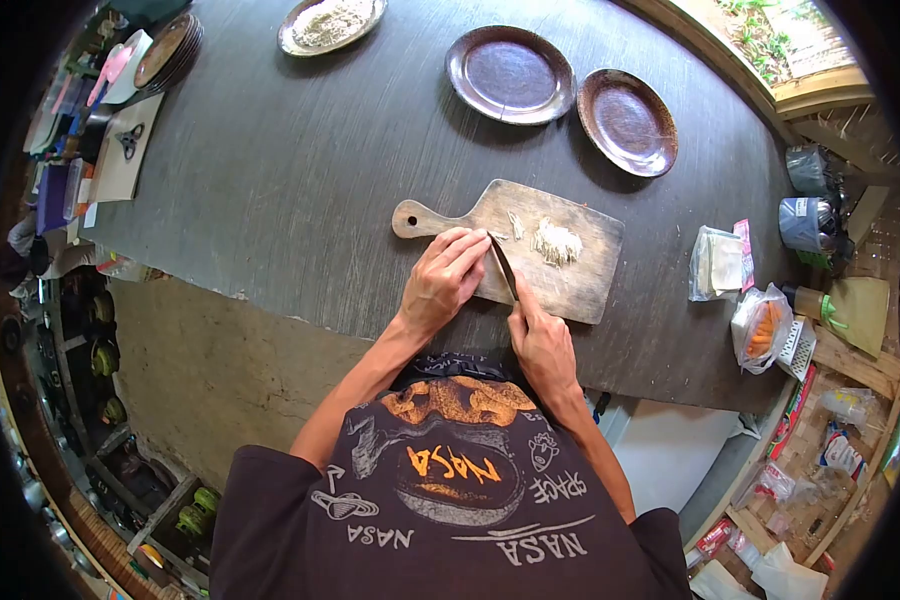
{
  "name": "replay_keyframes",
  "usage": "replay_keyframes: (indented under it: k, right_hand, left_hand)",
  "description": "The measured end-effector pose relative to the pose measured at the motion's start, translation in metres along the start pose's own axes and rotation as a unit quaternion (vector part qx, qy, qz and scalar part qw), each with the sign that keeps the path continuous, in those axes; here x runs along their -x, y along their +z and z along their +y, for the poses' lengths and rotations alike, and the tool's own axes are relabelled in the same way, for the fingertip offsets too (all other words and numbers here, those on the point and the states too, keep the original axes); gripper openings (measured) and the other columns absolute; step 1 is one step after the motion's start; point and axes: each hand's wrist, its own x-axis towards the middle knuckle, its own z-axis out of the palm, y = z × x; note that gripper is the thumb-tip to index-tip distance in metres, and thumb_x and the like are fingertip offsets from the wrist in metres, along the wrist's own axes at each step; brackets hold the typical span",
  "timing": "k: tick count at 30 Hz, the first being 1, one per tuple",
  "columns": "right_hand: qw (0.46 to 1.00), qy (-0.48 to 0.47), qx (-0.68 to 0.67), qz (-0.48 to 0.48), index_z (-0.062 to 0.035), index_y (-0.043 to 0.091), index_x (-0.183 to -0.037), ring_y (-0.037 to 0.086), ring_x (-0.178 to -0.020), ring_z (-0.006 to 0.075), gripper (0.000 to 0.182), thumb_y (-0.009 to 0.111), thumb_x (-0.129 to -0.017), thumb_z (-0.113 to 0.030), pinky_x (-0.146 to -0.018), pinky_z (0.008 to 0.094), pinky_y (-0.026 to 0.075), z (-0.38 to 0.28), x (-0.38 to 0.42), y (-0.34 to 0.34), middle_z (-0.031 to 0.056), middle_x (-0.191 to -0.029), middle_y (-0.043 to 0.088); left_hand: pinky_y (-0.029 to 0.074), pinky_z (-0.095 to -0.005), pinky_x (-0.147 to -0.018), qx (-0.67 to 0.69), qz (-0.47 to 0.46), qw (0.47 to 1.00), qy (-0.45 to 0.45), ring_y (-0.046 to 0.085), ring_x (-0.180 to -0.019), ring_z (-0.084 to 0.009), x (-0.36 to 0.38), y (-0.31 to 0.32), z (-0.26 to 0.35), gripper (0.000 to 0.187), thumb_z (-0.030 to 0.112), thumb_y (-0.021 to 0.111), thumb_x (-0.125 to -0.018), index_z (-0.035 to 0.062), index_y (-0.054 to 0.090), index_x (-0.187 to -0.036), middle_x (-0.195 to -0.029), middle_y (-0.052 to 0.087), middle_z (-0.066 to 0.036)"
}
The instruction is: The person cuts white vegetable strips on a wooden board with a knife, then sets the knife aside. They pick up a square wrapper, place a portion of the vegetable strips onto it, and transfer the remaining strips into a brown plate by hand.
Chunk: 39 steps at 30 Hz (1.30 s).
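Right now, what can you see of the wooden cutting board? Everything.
The wooden cutting board is a pale brown, roughly rectangular slab with darker, worn-looking patches. A short handle with a round hole points toward the view's left. It lies flat on the dark table, slightly askew. A heap of pale shreds sits on it, with loose strips nearby. The left hand covers part of its left side; the right hand holds a knife over it; whether the knife touches wood is unclear.

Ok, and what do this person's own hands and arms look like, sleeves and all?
The left hand and right hand are ungloved, with no watch or bracelet visible. The forearms are bare. The dark shirt has short, plain sleeves and NASA lettering in orange and grey.
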Motion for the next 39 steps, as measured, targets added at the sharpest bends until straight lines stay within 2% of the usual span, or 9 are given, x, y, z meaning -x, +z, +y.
replay_keyframes:
  k: [1,3,7,9,11,17,22,31,39]
  right_hand:
    - [1.000,0.001,0.000,-0.001,-0.0095,0.048,-0.155,0.068,-0.072,0.0483,0.055,0.058,-0.101,-0.011,-0.070,0.0557,0.051,0.001,0.001,0.000,0.0321,-0.081,0.065]
    - [1.000,0.005,0.024,0.001,-0.0160,0.044,-0.159,0.070,-0.067,0.0434,0.062,0.058,-0.099,-0.013,-0.066,0.0563,0.054,0.003,0.005,0.000,0.0259,-0.075,0.068]
    - [1.000,0.013,0.022,-0.010,-0.0158,0.044,-0.159,0.069,-0.067,0.0432,0.061,0.058,-0.100,-0.012,-0.066,0.0559,0.054,0.007,0.012,-0.001,0.0258,-0.075,0.068]
    - [0.999,-0.020,-0.012,0.023,-0.0157,0.044,-0.159,0.069,-0.068,0.0432,0.061,0.058,-0.100,-0.013,-0.067,0.0555,0.054,0.012,0.011,0.005,0.0257,-0.075,0.068]
    - [0.999,-0.013,-0.023,0.023,-0.0157,0.044,-0.159,0.069,-0.067,0.0439,0.061,0.058,-0.100,-0.012,-0.067,0.0557,0.054,0.012,0.007,0.007,0.0267,-0.075,0.068]
    - [0.999,-0.025,-0.013,0.020,-0.0157,0.044,-0.159,0.069,-0.065,0.0446,0.061,0.057,-0.100,-0.012,-0.066,0.0556,0.055,0.006,0.000,0.007,0.0276,-0.077,0.068]
    - [0.999,0.003,0.035,0.005,-0.0147,0.044,-0.159,0.069,-0.066,0.0436,0.062,0.059,-0.099,-0.011,-0.065,0.0555,0.054,0.001,0.009,0.002,0.0259,-0.075,0.068]
    - [0.999,-0.015,-0.029,0.013,-0.0129,0.045,-0.158,0.069,-0.068,0.0448,0.058,0.056,-0.101,-0.012,-0.067,0.0556,0.053,0.004,0.004,0.001,0.0267,-0.077,0.068]
    - [1.000,-0.011,0.002,0.022,-0.0139,0.044,-0.159,0.070,-0.068,0.0453,0.059,0.056,-0.101,-0.014,-0.068,0.0552,0.054,0.004,-0.001,0.003,0.0281,-0.078,0.069]
  left_hand:
    - [0.054,-0.0393,-0.105,0.001,0.003,1.000,-0.003,0.066,-0.119,-0.0287,0.000,0.000,0.001,0.034,0.002,0.074,-0.087,-0.0014,0.073,-0.121,-0.123,0.074,-0.012]
    - [0.055,-0.0397,-0.104,0.000,0.004,1.000,-0.005,0.066,-0.118,-0.0287,0.000,-0.002,0.001,0.032,0.002,0.074,-0.088,-0.0010,0.074,-0.120,-0.122,0.074,-0.011]
    - [0.055,-0.0398,-0.104,0.004,0.003,1.000,-0.004,0.067,-0.118,-0.0288,-0.001,0.000,0.000,0.031,0.002,0.074,-0.088,-0.0008,0.074,-0.119,-0.122,0.074,-0.011]
    - [0.055,-0.0398,-0.104,0.002,0.000,1.000,-0.005,0.067,-0.118,-0.0288,0.003,0.000,0.001,0.031,0.002,0.074,-0.088,-0.0007,0.074,-0.119,-0.122,0.074,-0.011]
    - [0.054,-0.0391,-0.106,-0.003,-0.002,1.000,0.008,0.066,-0.120,-0.0290,0.001,-0.002,-0.001,0.034,0.002,0.074,-0.087,-0.0026,0.072,-0.120,-0.124,0.073,-0.013]
    - [0.054,-0.0389,-0.105,0.005,-0.001,1.000,0.000,0.066,-0.120,-0.0293,0.000,-0.001,-0.001,0.033,0.002,0.074,-0.087,-0.0027,0.073,-0.120,-0.123,0.074,-0.013]
    - [0.055,-0.0388,-0.105,-0.003,-0.002,1.000,-0.001,0.066,-0.119,-0.0292,0.000,-0.004,0.003,0.033,0.001,0.074,-0.086,-0.0028,0.073,-0.119,-0.123,0.074,-0.013]
    - [0.055,-0.0391,-0.104,0.000,0.010,1.000,0.003,0.066,-0.118,-0.0297,0.000,-0.003,-0.001,0.031,0.002,0.074,-0.087,-0.0028,0.073,-0.118,-0.122,0.074,-0.013]
    - [0.055,-0.0395,-0.104,0.015,0.008,1.000,-0.008,0.067,-0.118,-0.0290,0.002,0.000,0.000,0.031,0.001,0.076,-0.086,-0.0013,0.074,-0.117,-0.121,0.074,-0.012]
